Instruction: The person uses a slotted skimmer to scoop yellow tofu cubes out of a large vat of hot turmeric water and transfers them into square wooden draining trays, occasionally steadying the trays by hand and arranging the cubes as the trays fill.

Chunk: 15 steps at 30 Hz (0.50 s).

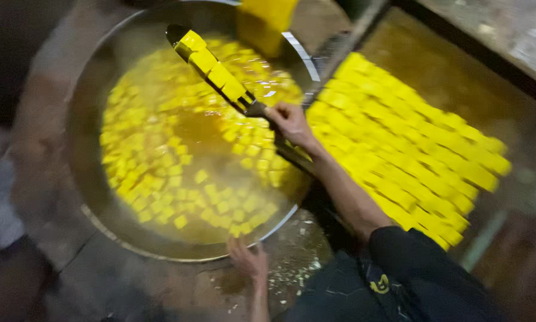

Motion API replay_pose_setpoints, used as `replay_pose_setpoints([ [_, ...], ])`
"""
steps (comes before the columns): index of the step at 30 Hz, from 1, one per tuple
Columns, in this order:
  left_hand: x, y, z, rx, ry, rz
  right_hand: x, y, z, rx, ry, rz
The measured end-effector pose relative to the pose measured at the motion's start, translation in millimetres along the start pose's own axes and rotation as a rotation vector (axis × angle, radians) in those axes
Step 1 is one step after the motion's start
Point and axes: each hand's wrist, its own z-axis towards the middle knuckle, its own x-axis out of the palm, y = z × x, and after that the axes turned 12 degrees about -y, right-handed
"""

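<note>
So over on the far left it's all dark and blurry, can't make out much besides something pale grey at the edge. Then you hit the big round metal pan [86, 113], really wide and shallow, full of yellowish liquid with loads of little yellow cubes [160, 179] floating around in it, packed thicker along the left and bottom sides and thinner in the middle. Down at the near rim of the pan the person's left hand [248, 260] is resting on the wet, crumb-speckled stone desk [292, 250], fingers loosely spread, touching the rim or just beside it, not gripping anything as far as I can see. Above the pan there's a long flat paddle [211, 68] tilted up toward the top left, carrying a neat single row of yellow blocks along its blade. The right hand [289, 122] is closed tight around the dark handle end of it, arm stretched out from a dark sleeve. At the top, something yellow and blurry, maybe a bucket [267, 21], hangs over the pan's far edge. Further right is a big slab of cut yellow blocks [411, 149] laid out in tidy rows on a wet tray [459, 65], well clear of the pan.
</note>
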Motion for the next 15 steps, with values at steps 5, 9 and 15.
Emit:
replay_pose_setpoints([
  [5,-15,-13,9,-0.024,-0.094,-0.123,-234,47,-37,-0.102,-0.227,-0.426],
  [9,-37,-79,54,0.145,-0.259,-0.236,-371,56,-53,-0.142,-0.367,-0.829],
  [15,-54,-234,111,0.533,-0.374,-0.473,-443,18,-10,0.041,-0.353,-1.058],
])
